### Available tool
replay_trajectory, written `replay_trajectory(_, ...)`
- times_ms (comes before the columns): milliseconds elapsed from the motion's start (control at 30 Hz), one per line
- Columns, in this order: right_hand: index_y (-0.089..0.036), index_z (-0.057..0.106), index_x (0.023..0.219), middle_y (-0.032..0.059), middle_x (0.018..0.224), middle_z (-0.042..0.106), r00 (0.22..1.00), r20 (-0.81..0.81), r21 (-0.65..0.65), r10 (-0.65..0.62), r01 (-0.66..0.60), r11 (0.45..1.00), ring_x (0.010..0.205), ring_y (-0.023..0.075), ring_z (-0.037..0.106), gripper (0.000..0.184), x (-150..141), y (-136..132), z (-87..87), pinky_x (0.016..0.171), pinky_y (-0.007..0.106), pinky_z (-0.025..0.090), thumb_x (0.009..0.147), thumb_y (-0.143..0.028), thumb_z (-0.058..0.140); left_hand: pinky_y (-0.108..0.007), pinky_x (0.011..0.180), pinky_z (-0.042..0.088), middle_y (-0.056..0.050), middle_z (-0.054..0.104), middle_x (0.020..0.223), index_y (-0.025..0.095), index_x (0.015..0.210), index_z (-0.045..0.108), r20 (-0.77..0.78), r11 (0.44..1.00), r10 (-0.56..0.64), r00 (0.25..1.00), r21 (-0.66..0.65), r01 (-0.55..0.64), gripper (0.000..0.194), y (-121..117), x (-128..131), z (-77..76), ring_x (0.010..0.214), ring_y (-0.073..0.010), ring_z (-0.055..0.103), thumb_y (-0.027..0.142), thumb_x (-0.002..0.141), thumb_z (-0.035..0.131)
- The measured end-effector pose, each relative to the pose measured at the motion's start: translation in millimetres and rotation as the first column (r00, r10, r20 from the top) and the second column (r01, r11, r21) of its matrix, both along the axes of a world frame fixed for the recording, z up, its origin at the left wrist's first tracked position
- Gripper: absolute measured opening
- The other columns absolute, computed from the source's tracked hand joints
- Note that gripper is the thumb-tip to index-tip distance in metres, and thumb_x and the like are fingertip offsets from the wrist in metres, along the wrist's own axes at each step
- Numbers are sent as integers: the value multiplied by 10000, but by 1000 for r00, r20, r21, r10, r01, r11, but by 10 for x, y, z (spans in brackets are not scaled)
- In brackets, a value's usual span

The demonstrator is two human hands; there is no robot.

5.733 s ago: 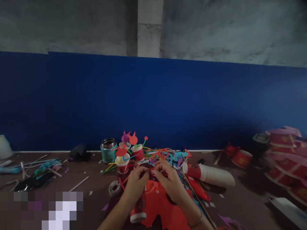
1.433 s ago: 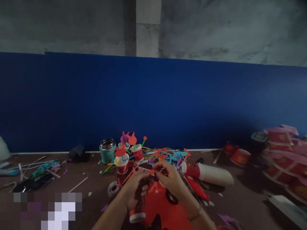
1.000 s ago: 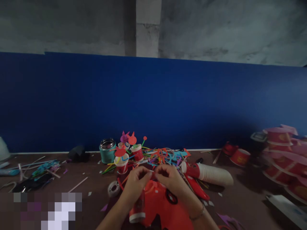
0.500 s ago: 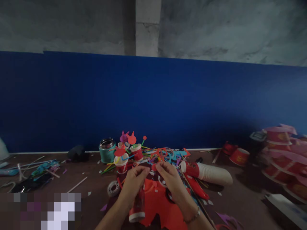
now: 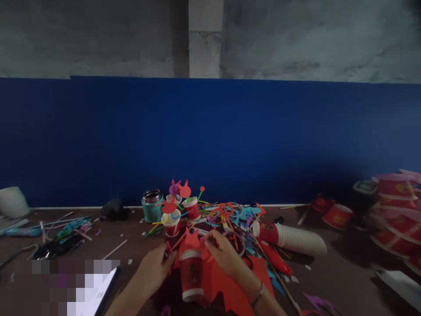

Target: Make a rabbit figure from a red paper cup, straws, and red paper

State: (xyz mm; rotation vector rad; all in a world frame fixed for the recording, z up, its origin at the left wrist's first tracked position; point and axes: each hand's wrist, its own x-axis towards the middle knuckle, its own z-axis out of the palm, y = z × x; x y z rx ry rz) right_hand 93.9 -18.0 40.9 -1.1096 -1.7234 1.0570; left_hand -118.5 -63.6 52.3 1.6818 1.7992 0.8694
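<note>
A red paper cup (image 5: pixel 191 274) with white rims stands in front of me, a red paper cutout with pointed ears (image 5: pixel 191 240) showing above it. My left hand (image 5: pixel 154 268) is just left of the cup, fingers curled; red strips (image 5: pixel 169 251) show at its fingertips, but its grip is partly hidden. To the right of the cutout, my right hand (image 5: pixel 223 253) has thumb and fingers pinched together beside red paper; what lies between them is too small to make out. Cut red paper sheets (image 5: pixel 235 281) lie under and beside the cup.
Behind stand decorated cups (image 5: pixel 171 223) and a teal jar (image 5: pixel 152 206). Right of the scrap pile lies a stack of paper cups (image 5: pixel 292 237). A tower of red cups (image 5: pixel 396 215) rises at far right; a phone (image 5: pixel 107 292) lies at lower left.
My hands have moved apart, the left one down and leftward. The cup, earlier partly behind my left hand, now shows between them with the eared cutout. The view has shifted slightly left.
</note>
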Motion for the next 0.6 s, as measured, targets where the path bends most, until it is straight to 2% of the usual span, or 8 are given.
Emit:
replay_trajectory(67,-189,526,746,6,738,588,999,20,14,42,-43,999,683,151,539,62,-70,-24,-63,637,269,419,778,-196,474,-267,601,379,-48,656,632,180,642,616,138,999,41,990,29,-45,308,34,55,-138,628,-204,590,465,740,552)
replay_trajectory(133,-192,513,725,1,717,577,996,61,33,72,-74,997,671,155,532,74,-108,-41,-89,633,275,416,775,-175,461,-246,505,345,-7,586,542,160,643,599,351,998,68,934,-4,-71,397,67,138,-239,504,-157,514,553,702,585)
replay_trajectory(167,-192,504,710,-5,697,565,993,87,46,77,-81,996,658,152,522,86,-112,-47,-85,626,272,412,775,-165,456,-239,462,316,20,539,496,154,667,600,468,996,84,880,-46,-71,430,77,187,-266,445,-135,470,584,666,616)
replay_trajectory(233,-192,494,697,-15,681,552,989,136,75,65,-76,994,645,143,505,104,-88,-55,-48,615,264,403,779,-145,451,-222,460,326,27,555,535,145,729,605,656,997,76,751,-55,-52,435,88,291,-271,451,-112,475,559,620,688)
replay_trajectory(300,-192,492,695,-17,684,555,983,181,113,35,-56,992,646,138,500,111,-27,-61,15,609,258,396,783,-134,455,-212,481,364,16,611,619,156,830,602,762,994,92,640,-38,-98,444,101,395,-231,487,-104,506,506,594,738)
replay_trajectory(333,-193,491,694,-17,683,557,980,196,129,23,-49,990,643,137,501,114,12,-64,53,604,255,391,783,-130,457,-212,497,388,13,631,648,166,867,598,787,993,93,610,-27,-117,446,113,443,-207,502,-103,519,489,596,745)
replay_trajectory(433,-198,487,690,-19,664,552,972,236,134,16,-49,990,625,135,505,123,128,-72,172,579,244,376,788,-131,452,-201,476,383,29,617,611,176,827,597,776,993,54,628,23,-114,375,174,571,-179,478,-90,500,485,647,707)
replay_trajectory(600,-183,535,737,-15,661,551,977,207,108,-54,32,994,626,133,509,116,177,-52,273,571,232,376,807,-174,443,-207,430,329,47,572,537,163,888,640,707,999,-29,706,45,-4,412,245,750,-263,427,-96,459,494,649,688)
